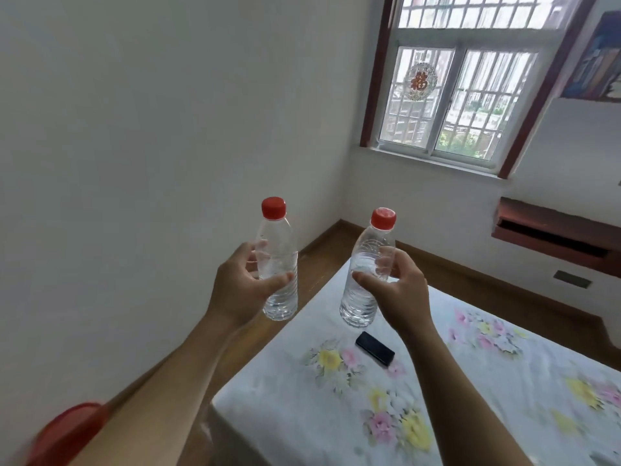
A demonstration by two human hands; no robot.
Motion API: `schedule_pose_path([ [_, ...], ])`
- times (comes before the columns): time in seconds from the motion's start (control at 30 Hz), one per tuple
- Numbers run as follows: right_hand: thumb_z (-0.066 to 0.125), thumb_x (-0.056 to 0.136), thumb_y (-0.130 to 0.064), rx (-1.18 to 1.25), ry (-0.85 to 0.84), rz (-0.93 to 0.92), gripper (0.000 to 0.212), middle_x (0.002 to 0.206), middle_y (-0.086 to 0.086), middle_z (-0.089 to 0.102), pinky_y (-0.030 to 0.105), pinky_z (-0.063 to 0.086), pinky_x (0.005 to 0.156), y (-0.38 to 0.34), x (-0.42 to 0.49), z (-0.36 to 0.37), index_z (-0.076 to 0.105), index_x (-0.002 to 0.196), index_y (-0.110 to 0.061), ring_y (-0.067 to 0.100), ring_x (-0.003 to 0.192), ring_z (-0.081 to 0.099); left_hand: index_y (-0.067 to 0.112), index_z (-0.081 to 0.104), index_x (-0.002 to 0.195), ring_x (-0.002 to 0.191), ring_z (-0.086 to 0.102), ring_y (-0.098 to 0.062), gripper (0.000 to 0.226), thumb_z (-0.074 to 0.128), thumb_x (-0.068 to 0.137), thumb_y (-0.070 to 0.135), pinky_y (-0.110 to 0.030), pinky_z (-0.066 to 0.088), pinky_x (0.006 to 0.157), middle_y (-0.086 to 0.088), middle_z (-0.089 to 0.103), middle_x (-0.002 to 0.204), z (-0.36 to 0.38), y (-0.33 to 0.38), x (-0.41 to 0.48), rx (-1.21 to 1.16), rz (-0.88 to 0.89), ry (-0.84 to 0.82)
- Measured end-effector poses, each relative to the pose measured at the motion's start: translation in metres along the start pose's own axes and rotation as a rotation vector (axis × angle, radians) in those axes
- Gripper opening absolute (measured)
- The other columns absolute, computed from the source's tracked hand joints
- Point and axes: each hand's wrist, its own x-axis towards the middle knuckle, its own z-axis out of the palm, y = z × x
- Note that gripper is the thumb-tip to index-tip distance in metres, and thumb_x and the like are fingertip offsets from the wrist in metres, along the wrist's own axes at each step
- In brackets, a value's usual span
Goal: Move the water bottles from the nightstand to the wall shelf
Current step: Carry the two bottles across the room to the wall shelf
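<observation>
Head view of a bedroom corner, both arms raised ahead of the person. The left hand grasps a clear water bottle, the left bottle, around its middle, thumb across the near side and fingers wrapped behind; the bottle stands upright in the air, its red cap on top. The right hand grasps a second clear water bottle, the right bottle, likewise at mid-body, thumb in front and fingers visible through the plastic; this bottle tilts slightly to the right and carries its own red cap. Both bottles appear to contain clear water, and neither touches any surface. They are held apart, side by side, above the near corner of a bed covered by a white sheet printed with yellow and pink flowers. A small black rectangular device lies on the sheet below the right bottle. At far right a dark red-brown wall shelf is fixed to the white wall, well apart from both bottles. Above it, a barred window bears a round red paper ornament. Wooden flooring runs between bed and wall. A blurred red object sits at the lower left edge, beside the left forearm; what it is cannot be told.
</observation>
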Motion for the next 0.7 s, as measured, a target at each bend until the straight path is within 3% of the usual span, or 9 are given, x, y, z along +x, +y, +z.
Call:
schedule_pose_path([
  [0.1, 0.084, 0.070, -0.032, 0.016, -0.014, -0.035, 0.049, 0.100, -0.016, 0.066, 0.026, 0.053, 0.079, -0.005, 0.034, 0.056, 0.059, 0.112, -0.028, 0.005, 0.092, 0.065, 0.028, 0.055, 0.128, 0.104, 0.065, -0.017, 0.068, 0.085, 0.069, 0.041, -0.036, 0.057, 0.088, 0.003, 0.065, 0.119, -0.032, -0.032, 0.043, 0.020, 0.000, 0.014],
  [0.23, 0.083, 0.073, -0.029, 0.038, -0.032, -0.053, 0.053, 0.101, -0.014, 0.065, 0.015, 0.047, 0.074, -0.014, 0.083, 0.128, 0.059, 0.119, -0.018, 0.001, 0.091, 0.064, 0.026, 0.055, 0.129, 0.099, 0.064, -0.006, 0.067, 0.087, 0.070, 0.035, -0.025, 0.055, 0.082, 0.006, 0.065, 0.116, -0.072, -0.065, 0.107, 0.029, -0.015, 0.038],
  [0.5, 0.084, 0.072, -0.032, 0.008, -0.029, -0.048, 0.054, 0.102, -0.012, 0.068, 0.018, 0.051, 0.076, -0.031, 0.165, 0.235, 0.060, 0.119, -0.018, 0.001, 0.089, 0.066, 0.026, 0.056, 0.129, 0.102, 0.064, -0.008, 0.073, 0.085, 0.064, 0.042, -0.023, 0.053, 0.083, 0.006, 0.065, 0.114, -0.135, -0.115, 0.236, 0.014, 0.018, 0.025],
  [0.6, 0.084, 0.072, -0.031, -0.009, 0.003, -0.037, 0.050, 0.098, -0.018, 0.067, 0.014, 0.048, 0.072, -0.033, 0.191, 0.277, 0.061, 0.115, -0.022, -0.007, 0.087, 0.065, 0.026, 0.057, 0.128, 0.101, 0.066, -0.012, 0.076, 0.083, 0.061, 0.048, -0.031, 0.056, 0.087, 0.005, 0.066, 0.112, -0.153, -0.143, 0.284, 0.008, 0.038, -0.002],
  [0.7, 0.084, 0.072, -0.030, -0.006, 0.067, -0.019, 0.046, 0.095, -0.017, 0.068, 0.017, 0.049, 0.072, -0.033, 0.215, 0.323, 0.062, 0.111, -0.026, -0.005, 0.086, 0.065, 0.024, 0.056, 0.129, 0.103, 0.065, -0.017, 0.070, 0.087, 0.068, 0.039, -0.037, 0.057, 0.090, 0.002, 0.065, 0.115, -0.170, -0.173, 0.334, 0.005, 0.064, -0.056],
])
